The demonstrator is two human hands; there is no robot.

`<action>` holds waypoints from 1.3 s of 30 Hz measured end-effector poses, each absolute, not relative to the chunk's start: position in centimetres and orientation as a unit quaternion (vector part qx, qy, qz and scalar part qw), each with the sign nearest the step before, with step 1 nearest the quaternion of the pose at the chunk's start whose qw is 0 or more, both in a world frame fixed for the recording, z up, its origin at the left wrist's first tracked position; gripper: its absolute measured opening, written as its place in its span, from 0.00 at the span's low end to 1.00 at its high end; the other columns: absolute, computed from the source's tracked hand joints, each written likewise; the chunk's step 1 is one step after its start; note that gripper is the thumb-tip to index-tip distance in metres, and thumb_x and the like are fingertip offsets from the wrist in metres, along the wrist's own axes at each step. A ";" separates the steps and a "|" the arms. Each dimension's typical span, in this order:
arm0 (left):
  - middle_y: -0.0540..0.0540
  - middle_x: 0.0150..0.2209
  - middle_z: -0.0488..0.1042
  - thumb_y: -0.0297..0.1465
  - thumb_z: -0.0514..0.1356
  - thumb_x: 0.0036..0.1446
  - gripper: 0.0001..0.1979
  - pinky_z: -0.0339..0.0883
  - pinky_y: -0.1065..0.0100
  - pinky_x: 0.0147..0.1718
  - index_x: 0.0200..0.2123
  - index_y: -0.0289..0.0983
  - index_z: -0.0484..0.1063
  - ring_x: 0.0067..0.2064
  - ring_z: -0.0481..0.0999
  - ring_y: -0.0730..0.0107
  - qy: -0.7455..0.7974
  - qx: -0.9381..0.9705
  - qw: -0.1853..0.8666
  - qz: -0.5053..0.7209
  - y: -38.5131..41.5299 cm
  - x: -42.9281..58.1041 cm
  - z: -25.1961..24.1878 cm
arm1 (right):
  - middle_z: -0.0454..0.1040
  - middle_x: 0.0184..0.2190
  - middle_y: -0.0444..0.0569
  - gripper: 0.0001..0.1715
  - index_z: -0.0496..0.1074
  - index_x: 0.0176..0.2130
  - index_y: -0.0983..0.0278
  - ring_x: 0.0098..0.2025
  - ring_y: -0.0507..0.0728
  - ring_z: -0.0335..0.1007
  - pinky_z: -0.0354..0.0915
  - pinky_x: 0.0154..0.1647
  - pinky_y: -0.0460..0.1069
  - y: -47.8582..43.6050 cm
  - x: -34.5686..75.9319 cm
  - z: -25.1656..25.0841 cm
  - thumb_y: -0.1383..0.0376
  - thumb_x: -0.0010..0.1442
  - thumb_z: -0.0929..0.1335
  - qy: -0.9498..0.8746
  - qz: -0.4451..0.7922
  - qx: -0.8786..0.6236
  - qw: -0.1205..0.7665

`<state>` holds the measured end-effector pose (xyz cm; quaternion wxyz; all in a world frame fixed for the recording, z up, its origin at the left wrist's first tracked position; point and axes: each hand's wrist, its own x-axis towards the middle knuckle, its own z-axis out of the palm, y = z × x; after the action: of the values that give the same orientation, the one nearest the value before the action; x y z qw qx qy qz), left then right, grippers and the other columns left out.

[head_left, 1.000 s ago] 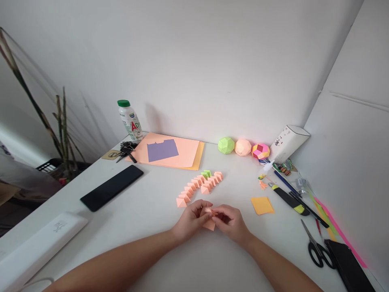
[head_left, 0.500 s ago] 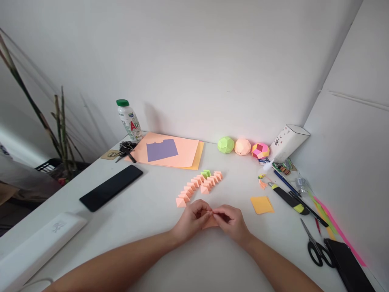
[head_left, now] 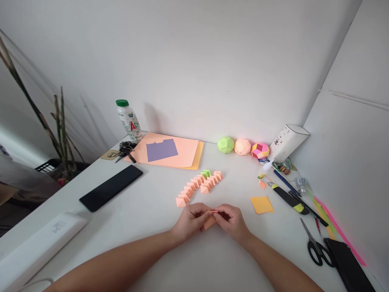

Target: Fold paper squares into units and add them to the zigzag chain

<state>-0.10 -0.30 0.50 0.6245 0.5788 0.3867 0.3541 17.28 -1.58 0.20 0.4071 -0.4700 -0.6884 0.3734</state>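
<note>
Between my two hands is a small piece of peach paper point(head_left: 209, 222), pinched along its top edge near the front middle of the table. My left hand point(head_left: 191, 221) is closed on the paper's left side, thumb and fingertips together. On the right side, my right hand point(head_left: 232, 222) grips the same edge. Fingers hide much of the paper, so its exact folds cannot be made out. Just beyond my hands stand two rows of folded peach paper pieces point(head_left: 190, 187), with a few green folded pieces point(head_left: 206, 173) at the far end. A stack of orange-yellow paper squares point(head_left: 261, 205) lies right of my right hand.
Left are a black phone point(head_left: 112, 187), a white device point(head_left: 42, 247) and a bottle point(head_left: 129, 121). Peach sheets point(head_left: 188, 151) lie at the back, beside paper balls point(head_left: 242, 147). A box cutter point(head_left: 288, 198) and scissors point(head_left: 316, 247) lie right.
The paper between my fingers has tilted, and its lower part now hangs more to the left. My hands have shifted only slightly; everything else stays put.
</note>
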 end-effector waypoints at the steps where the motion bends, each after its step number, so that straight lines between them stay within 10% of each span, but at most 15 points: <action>1: 0.49 0.23 0.69 0.41 0.57 0.55 0.15 0.58 0.74 0.17 0.30 0.34 0.74 0.19 0.64 0.78 0.390 0.579 0.623 0.352 -0.3 -0.1 0.5 | 0.72 0.23 0.47 0.08 0.73 0.29 0.64 0.24 0.52 0.66 0.63 0.23 0.45 -1.6 17.3 0.3 0.63 0.56 0.66 -0.689 0.374 -0.471 0.405; 31: 0.45 0.28 0.75 0.38 0.55 0.56 0.14 0.64 0.70 0.28 0.30 0.36 0.77 0.30 0.71 0.69 0.398 0.628 0.562 0.364 -0.8 -0.2 0.7 | 0.66 0.21 0.44 0.12 0.69 0.25 0.64 0.24 0.51 0.60 0.59 0.24 0.45 -1.7 17.4 0.8 0.62 0.57 0.65 -0.686 0.411 -0.466 0.378; 39: 0.51 0.18 0.63 0.41 0.57 0.53 0.17 0.53 0.73 0.19 0.20 0.34 0.71 0.21 0.59 0.76 0.440 0.633 0.537 0.343 -1.0 -0.3 0.1 | 0.61 0.21 0.41 0.12 0.64 0.24 0.64 0.23 0.49 0.54 0.55 0.22 0.44 -1.9 17.5 1.0 0.62 0.58 0.64 -0.693 0.428 -0.452 0.363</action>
<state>-0.29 -0.99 0.11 0.5365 0.6334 0.4399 0.3427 17.46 -1.86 0.95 0.3628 -0.4525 -0.6932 0.4279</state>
